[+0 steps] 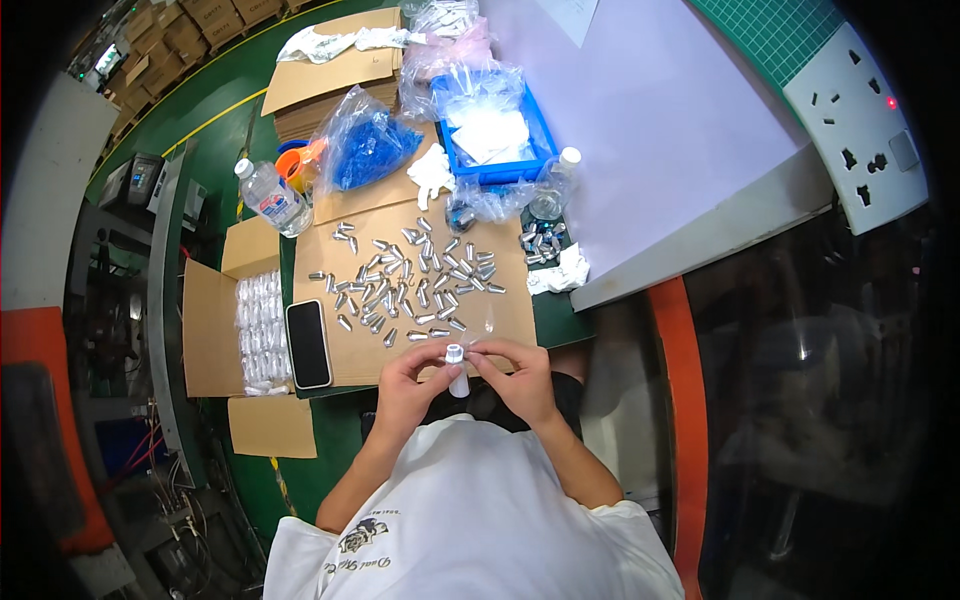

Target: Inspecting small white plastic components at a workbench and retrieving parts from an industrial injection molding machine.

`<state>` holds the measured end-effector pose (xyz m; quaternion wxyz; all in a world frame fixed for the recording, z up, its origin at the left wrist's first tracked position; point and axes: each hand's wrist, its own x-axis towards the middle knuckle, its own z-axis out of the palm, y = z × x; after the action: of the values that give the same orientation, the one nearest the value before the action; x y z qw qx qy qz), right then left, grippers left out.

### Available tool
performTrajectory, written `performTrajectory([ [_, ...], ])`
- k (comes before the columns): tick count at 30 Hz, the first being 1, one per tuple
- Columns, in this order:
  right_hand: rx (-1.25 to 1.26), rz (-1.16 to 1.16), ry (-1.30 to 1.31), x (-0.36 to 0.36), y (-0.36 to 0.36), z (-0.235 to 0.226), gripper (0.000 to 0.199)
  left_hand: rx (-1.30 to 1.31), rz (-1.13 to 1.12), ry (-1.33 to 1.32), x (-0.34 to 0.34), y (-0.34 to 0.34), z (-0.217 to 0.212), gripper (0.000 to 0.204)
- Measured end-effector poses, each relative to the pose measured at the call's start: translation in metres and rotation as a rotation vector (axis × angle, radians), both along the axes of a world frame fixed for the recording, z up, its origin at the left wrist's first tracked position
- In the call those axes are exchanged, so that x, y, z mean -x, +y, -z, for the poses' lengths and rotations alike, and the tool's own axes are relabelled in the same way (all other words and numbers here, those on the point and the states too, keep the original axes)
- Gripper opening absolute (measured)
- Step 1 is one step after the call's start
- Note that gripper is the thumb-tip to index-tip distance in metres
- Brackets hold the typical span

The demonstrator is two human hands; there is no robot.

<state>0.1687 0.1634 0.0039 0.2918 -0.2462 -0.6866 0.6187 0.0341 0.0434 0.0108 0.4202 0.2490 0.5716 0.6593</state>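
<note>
So the white tube (459, 383) was at the lower middle of the frame, held up between both hands in front of the white shirt (510, 510), just past the near edge of the cardboard sheet (515, 312). The left hand (412, 382) had its grip closed on it, thumb and fingers pinching near the upper end. The right hand (520, 380) had its fingertips right up at the top end too, but honestly I couldn't tell if that grip was closed on the tube or on something clear and filmy beside it.

Handling-wise, my guess was a light, fairly stiff piece, smooth enough to roll or slip in dry fingers, and not very fragile unless the finish scuffed. The straight body below the collar looked like the best place to hold, leaving the top free.

Loads of silver pieces (377, 292) lay scattered mid-frame on the cardboard over the surface, with a phone (308, 343) to their lower left and an open carton (212, 345) of wrapped white items (262, 330) beside that.
</note>
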Motion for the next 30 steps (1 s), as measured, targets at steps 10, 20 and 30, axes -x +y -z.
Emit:
performTrajectory([
  [10, 0.286, 0.12, 0.159, 0.006, -0.011, 0.016, 0.016, 0.001, -0.09, 0.062, -0.002, -0.003, 0.006, 0.021],
  [20, -0.026, 0.071, -0.054, 0.007, -0.002, 0.003, 0.012, 0.025, -0.041, 0.757, 0.003, 0.0, -0.003, 0.023],
  [30, -0.283, 0.365, -0.085, 0.019, -0.014, 0.024, 0.009, -0.132, -0.232, 0.129, -0.01, -0.002, 0.022, 0.028],
])
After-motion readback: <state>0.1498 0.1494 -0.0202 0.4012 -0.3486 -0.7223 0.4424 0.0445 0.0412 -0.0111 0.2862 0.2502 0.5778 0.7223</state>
